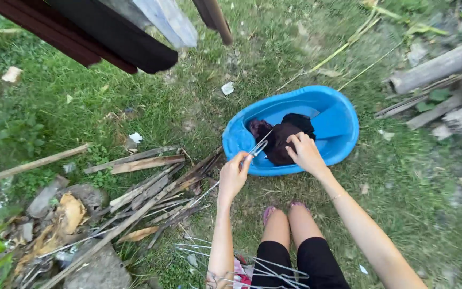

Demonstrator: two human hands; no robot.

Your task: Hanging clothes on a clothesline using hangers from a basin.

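Two hands at work over a blue plastic tub (338,126) set on the grass (199,101), low enough to reach while standing above it. Left hand (235,175) pinched on a thin wire hanger (258,145), held up beside the tub rim, ready at the clothing. Right hand (305,151) lowered into the tub, fingers closed on dark wet laundry (280,140) heaped at the near end. More wire hangers (252,270) hung along the left forearm, keeping them within reach. Scrap wood (145,187) heaped left; dark garments (118,37) overhead.
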